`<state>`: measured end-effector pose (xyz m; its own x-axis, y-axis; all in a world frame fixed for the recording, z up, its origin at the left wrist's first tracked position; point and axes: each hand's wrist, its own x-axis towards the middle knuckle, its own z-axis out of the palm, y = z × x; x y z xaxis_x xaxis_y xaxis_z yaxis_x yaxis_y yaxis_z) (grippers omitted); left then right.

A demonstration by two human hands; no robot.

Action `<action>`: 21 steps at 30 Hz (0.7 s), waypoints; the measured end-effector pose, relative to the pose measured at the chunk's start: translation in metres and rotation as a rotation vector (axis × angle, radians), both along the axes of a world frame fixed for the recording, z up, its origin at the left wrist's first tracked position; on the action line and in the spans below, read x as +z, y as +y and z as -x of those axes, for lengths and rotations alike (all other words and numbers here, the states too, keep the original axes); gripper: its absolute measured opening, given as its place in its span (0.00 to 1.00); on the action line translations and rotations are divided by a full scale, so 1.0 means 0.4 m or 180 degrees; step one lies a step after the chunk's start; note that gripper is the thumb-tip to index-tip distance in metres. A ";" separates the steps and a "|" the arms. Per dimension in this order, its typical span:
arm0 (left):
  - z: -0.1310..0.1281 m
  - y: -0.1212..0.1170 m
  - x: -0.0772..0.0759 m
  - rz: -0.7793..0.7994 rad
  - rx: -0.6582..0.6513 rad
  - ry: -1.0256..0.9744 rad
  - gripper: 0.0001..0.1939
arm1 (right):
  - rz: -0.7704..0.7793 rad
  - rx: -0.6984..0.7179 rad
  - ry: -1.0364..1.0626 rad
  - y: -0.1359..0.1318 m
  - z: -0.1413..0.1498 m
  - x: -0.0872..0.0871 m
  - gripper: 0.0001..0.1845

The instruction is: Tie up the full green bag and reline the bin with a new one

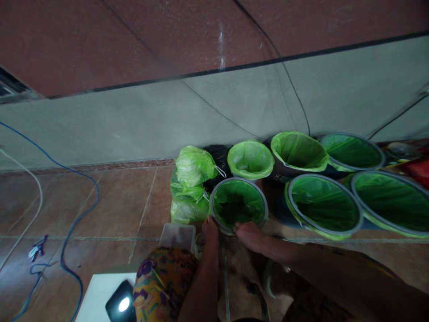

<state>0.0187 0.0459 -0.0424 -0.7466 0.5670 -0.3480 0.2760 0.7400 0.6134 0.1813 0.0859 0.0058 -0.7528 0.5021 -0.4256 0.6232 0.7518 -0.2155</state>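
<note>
A small bin lined with a green bag (238,203) stands on the tiled floor in front of me, a grey ring round its rim. My left hand (210,227) rests at the near left edge of that rim, fingers curled on it. At the near right edge of the same rim lies my right hand (250,233), fingers bent over the ring. Inside the bin the liner looks dark and partly filled.
Several more green-lined bins (323,206) stand to the right along the grey wall (134,120). Tied green bags (192,167) and a black bag are piled left of the bin. A clear plastic box (177,235), a blue cable (83,197) and a lit device (121,304) lie on the floor.
</note>
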 end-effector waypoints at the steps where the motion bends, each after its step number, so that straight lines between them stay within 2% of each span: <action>1: -0.001 0.000 0.001 0.0006 0.0014 -0.0019 0.24 | 0.0016 -0.0016 -0.0012 0.001 0.003 0.000 0.19; 11: -0.004 0.004 0.017 -0.0088 0.0212 0.0195 0.22 | -0.0027 0.0039 0.0073 0.005 0.008 0.006 0.17; 15: 0.003 0.021 0.033 -0.0471 0.0221 0.0698 0.22 | -0.0020 0.0050 0.0177 0.024 0.013 0.050 0.13; 17: 0.014 0.040 0.048 -0.0592 0.0110 0.0875 0.21 | -0.0113 -0.0215 0.0285 0.064 0.008 0.089 0.15; 21: 0.040 0.097 0.084 -0.0360 -0.0273 0.0790 0.20 | -0.0508 -0.1480 0.0244 0.197 -0.046 0.147 0.19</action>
